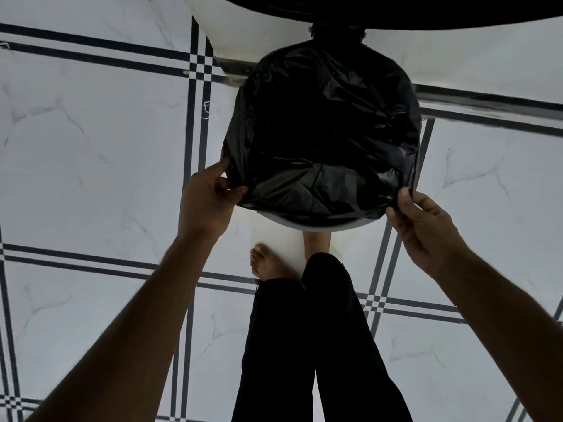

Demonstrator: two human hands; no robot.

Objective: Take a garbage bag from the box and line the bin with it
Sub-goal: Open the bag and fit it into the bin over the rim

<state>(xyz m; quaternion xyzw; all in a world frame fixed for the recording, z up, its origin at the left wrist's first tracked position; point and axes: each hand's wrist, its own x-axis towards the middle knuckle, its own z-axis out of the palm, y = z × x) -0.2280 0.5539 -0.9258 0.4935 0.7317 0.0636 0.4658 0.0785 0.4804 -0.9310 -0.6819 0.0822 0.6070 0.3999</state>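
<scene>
A black garbage bag (323, 132) is spread open over a round bin; only a pale strip of the bin's near rim (316, 226) shows below the plastic. My left hand (210, 199) pinches the bag's edge at the bin's near-left side. My right hand (423, 226) pinches the edge at the near-right side. The bag's inside is dark and wrinkled. No bag box is in view.
The floor is white marble tile with dark grid lines (195, 123). A white wall and a dark rounded edge (396, 13) lie beyond the bin. My bare feet (268, 263) and black trouser legs (307, 345) stand just in front of the bin.
</scene>
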